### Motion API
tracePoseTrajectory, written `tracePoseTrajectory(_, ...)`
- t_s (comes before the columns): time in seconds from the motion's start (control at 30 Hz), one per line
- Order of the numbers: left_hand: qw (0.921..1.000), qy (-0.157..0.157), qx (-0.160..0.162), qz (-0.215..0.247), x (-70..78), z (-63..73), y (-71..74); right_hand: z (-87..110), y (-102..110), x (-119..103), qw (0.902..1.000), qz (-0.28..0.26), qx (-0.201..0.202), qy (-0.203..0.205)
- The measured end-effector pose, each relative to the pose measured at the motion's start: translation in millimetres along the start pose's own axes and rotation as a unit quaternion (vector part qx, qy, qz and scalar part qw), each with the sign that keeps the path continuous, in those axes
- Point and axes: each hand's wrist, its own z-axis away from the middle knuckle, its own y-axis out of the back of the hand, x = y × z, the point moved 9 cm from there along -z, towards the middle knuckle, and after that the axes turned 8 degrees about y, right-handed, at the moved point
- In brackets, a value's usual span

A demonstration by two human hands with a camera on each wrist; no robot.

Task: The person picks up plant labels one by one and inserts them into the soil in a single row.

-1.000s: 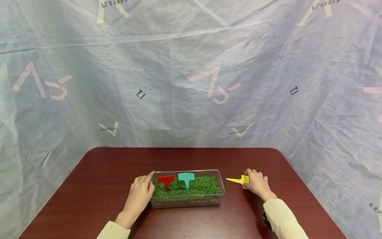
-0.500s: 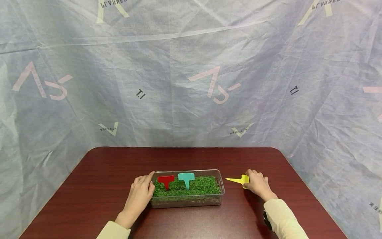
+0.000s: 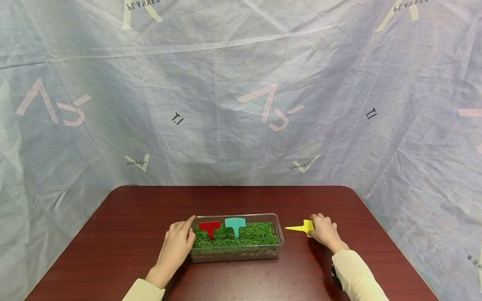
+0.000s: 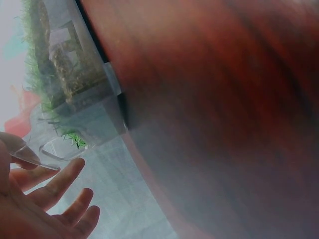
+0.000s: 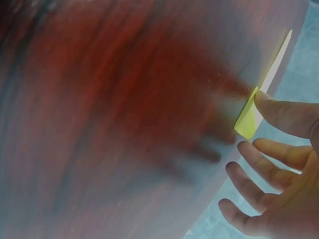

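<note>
A clear plastic box (image 3: 235,253) of green grass (image 3: 260,232) stands on the table. My left hand (image 3: 176,242) holds its left end, with the rim between thumb and fingers in the left wrist view. A red T-shaped plant label (image 3: 209,226) stands upright in the grass at the left. Beside it, nearer the middle, is a turquoise plant label (image 3: 235,224). To the right of the box, my right hand (image 3: 324,230) pinches a yellow plant label (image 3: 308,226) by its wide head. Its pointed end faces left toward the box, apart from it.
The dark red wooden table (image 3: 241,282) extends around the box on all sides. Grey printed cloth (image 3: 211,146) hangs behind the table and along both sides.
The yellow plant label has turned slightly in my right hand, its point dipping a little toward me. My left hand and the box have stayed put.
</note>
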Motion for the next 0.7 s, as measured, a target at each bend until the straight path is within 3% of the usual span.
tracePoseTrajectory(0.7,0.9999,-0.001,0.012,-0.001,1.7,0.2,2.4,0.1,3.5,-0.8,0.9998,-0.014,0.01,0.002)
